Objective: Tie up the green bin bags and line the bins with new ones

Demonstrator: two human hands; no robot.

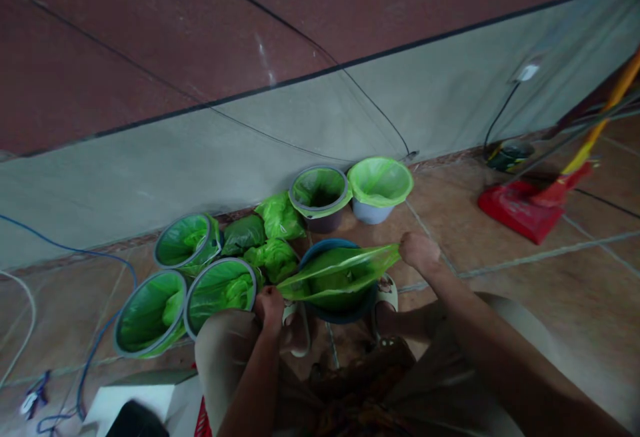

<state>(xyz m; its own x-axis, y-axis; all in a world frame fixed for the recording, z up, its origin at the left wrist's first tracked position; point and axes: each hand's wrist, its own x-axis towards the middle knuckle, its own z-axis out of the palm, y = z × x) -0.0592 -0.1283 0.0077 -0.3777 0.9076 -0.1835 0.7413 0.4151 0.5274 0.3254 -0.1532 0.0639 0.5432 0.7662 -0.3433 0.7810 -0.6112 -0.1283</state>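
A green plastic bag (345, 269) is stretched wide over a blue bin (345, 318) that stands on the floor between my feet. My left hand (270, 305) is closed on the bag's left edge, close to my left knee. Out to the right, my right hand (419, 250) grips the opposite edge in a fist. The bag's mouth is pulled into a long, narrow opening between both hands. Most of the bin's rim at the right and front shows below the bag; its inside is largely covered.
Lined bins stand left, including a grey-rimmed bin (220, 260), and by the wall, including a white bin (373, 214). Tied green bags (281, 216) lie between them. A red dustpan (525, 214) and a broom (563, 187) are right. A blue cable (97, 337) crosses the left floor.
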